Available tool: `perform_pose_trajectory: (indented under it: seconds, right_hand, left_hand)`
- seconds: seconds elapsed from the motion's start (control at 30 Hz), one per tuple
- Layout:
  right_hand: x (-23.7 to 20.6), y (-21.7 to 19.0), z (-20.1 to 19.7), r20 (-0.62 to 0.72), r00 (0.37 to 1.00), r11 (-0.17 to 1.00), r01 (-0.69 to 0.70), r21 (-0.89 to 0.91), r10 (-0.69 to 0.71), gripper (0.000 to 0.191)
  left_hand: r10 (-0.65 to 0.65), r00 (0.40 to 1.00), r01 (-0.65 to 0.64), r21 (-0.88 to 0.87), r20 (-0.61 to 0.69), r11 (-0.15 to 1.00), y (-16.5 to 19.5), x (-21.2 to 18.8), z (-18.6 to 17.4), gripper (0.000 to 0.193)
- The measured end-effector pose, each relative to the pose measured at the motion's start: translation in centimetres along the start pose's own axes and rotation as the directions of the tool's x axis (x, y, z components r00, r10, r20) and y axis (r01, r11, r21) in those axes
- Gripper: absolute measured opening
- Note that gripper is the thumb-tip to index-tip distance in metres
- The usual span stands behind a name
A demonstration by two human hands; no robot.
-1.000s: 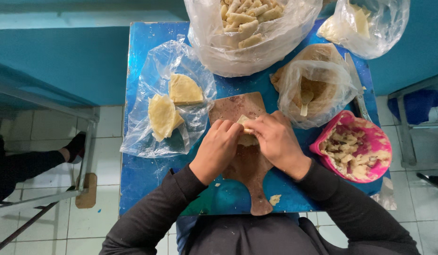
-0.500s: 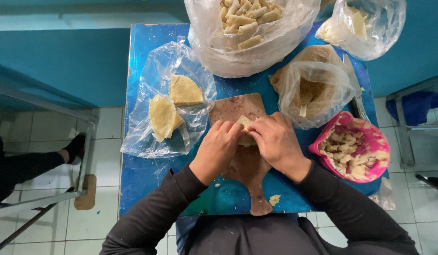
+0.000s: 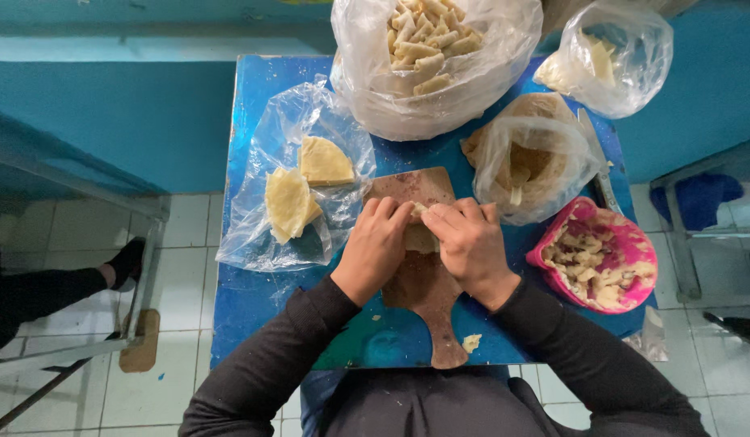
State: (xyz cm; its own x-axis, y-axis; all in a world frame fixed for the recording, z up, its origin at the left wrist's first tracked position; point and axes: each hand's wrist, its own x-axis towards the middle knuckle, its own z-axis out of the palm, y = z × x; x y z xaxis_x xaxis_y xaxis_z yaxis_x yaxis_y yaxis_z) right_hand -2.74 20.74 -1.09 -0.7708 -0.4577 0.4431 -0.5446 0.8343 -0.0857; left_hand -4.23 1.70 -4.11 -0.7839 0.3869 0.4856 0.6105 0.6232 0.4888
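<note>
1. We note the left hand (image 3: 377,247) and right hand (image 3: 466,243) meeting over the far part of a wooden board (image 3: 419,275) w/ a handle pointing toward the near edge of the table.
2. Item in work: a small dough piece (image 3: 421,236), pale cream, soft-looking, mostly hidden by the fingers; only a narrow strip shows betw. the two hands. Exact shape can't be told.
3. Left hand: fingers curled, tips pinching the piece from its left side. Right hand: fingers bent over it from the right, also gripping it. Both hands touch each other at the fingertips.
4. The piece sits on or just above the board; contact can't be confirmed.
5. Board lies on a blue table (image 3: 254,299), approx. centre.
6. Left of the board: clear plastic sheet (image 3: 270,235) carrying two folded yellowish wrappers (image 3: 290,202).
7. Far side: large clear bag of finished rolls (image 3: 427,40); smaller bag (image 3: 605,57) far right.
8. Right of the hands: open bag w/ brownish filling (image 3: 529,166); nearer, a pink bowl (image 3: 626,235) of pale chunks.
9. Small crumb (image 3: 470,343) near the board handle.
</note>
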Motion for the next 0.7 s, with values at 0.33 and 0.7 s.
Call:
perform_pose_trajectory:
  seconds: [0.33, 0.7]
  right_hand:
    - [1.2, 0.5, 0.1, -0.017, 0.99, 0.929, -0.125, 0.348, 0.14, 0.035]
    - [-2.3, 0.0, -5.9, 0.208, 0.898, 0.577, -0.411, 0.705, 0.387, 0.032]
  left_hand:
    - [-0.087, 0.993, 0.078, -0.106, -0.08, 0.991, 1.5, -0.2, -1.6, 0.04]
    - [0.282, 0.952, -0.285, -0.007, -0.117, 0.959, 4.5, 1.1, -4.7, 0.03]
